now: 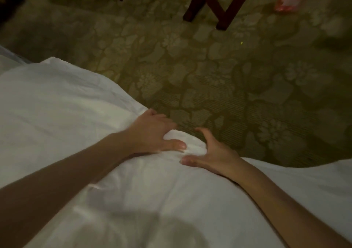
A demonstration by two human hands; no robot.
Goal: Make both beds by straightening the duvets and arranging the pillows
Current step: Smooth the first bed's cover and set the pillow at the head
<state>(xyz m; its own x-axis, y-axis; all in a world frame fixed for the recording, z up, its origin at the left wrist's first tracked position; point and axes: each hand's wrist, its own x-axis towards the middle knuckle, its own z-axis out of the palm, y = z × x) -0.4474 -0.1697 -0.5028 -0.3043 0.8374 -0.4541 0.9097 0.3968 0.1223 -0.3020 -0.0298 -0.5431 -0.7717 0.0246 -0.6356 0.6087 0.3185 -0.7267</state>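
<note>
Patterned carpet [219, 72] is showing beyond the bed's edge, where the white duvet [66, 114] is running leftward; the left hand [152, 133] is gripping its bunched edge, the right hand [213, 152] cupping it alongside.

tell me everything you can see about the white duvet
The white duvet is soft, smooth-looking fabric with shallow creases, filling the lower left and bottom of the view. Its edge runs diagonally and hangs over the patterned carpet. At that edge it bunches into a small fold between both hands: the left hand grips it with fingers over the edge and thumb on top, while the right hand curls round it from the other side. Both forearms lie across it.
</note>
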